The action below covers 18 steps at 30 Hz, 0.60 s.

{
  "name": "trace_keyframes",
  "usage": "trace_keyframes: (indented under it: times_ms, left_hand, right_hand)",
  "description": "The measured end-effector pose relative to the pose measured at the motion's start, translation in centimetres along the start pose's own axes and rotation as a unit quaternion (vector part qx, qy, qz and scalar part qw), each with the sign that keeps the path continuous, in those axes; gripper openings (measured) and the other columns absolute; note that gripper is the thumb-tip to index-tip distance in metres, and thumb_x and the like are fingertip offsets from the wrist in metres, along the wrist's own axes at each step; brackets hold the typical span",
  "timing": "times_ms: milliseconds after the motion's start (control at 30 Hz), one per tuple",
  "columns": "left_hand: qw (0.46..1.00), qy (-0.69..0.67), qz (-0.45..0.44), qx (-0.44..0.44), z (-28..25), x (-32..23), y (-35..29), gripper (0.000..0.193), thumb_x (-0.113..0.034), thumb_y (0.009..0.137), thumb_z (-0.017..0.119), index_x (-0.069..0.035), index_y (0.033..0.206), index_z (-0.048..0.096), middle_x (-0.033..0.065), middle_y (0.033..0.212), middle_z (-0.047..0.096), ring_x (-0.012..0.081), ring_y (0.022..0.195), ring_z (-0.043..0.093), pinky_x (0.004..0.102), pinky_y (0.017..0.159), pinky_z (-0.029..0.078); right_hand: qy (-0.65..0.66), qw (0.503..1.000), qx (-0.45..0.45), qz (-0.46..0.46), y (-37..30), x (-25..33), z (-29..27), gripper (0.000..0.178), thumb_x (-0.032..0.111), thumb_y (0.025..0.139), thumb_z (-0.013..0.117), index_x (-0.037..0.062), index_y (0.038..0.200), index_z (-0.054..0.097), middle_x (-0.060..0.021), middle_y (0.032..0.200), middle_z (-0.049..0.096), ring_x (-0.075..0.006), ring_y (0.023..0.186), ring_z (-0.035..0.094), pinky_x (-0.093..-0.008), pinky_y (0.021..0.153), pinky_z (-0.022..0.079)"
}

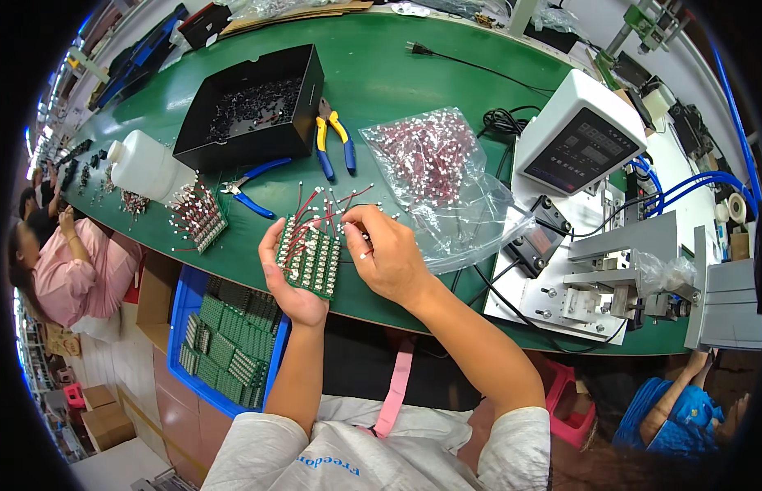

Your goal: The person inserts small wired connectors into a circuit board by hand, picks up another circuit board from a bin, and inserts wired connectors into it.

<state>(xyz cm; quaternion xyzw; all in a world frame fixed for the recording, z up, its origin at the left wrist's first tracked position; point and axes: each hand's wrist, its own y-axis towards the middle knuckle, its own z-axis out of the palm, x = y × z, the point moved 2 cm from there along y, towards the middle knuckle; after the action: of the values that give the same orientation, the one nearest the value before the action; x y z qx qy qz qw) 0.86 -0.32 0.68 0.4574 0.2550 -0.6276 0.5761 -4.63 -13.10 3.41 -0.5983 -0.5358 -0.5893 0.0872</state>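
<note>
My left hand (293, 290) grips a green circuit board panel (322, 266) by its left and lower edges, tilted up above the bench. Rows of small white parts cover the panel, and red and black wires stick out from its upper and left side. Close against its right edge, my right hand (391, 252) is closed in a pinch. A short red wire (366, 244) with a white end pokes out below those fingers; their tips partly hide what they hold. Left of my hands, another wired panel (199, 219) rests on the green bench.
Beyond my hands are blue-handled cutters (257, 186), yellow-and-blue pliers (335, 141), a black box (248, 114) of small parts and a clear bag (426, 155) of wires. A white bottle (148, 166) stands left, a machine (581, 131) right. A blue crate (178, 344) holds panels below; people sit both sides.
</note>
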Motion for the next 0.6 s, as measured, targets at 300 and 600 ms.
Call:
trace_keyframes:
  times_ms: [300,600]
  left_hand:
    - [0.996,0.051,0.048,0.061,1.0,-0.2,-0.4,0.067,-0.053,0.091,0.033,0.0,0.131,0.037,0.0234,0.12,0.053,0.0286,0.106,0.057,0.0398,0.091,0.045]
    - [0.978,0.132,0.117,0.11,0.2,0.0,-1.0,0.071,-0.056,0.089,0.035,0.003,0.128,0.04,0.019,0.121,0.047,0.0289,0.107,0.053,0.0407,0.093,0.042]
  right_hand:
    - [0.02,0.999,0.045,0.008,-0.8,0.6,0.1,0.016,-0.004,0.077,0.058,-0.0008,0.093,0.056,-0.0091,0.078,0.062,-0.0178,0.058,0.052,-0.0275,0.053,0.043]
    - [0.024,0.998,0.046,-0.027,-0.9,0.6,0.2,0.02,-0.005,0.072,0.062,-0.0004,0.09,0.058,-0.0091,0.081,0.062,-0.0197,0.063,0.056,-0.0283,0.055,0.046]
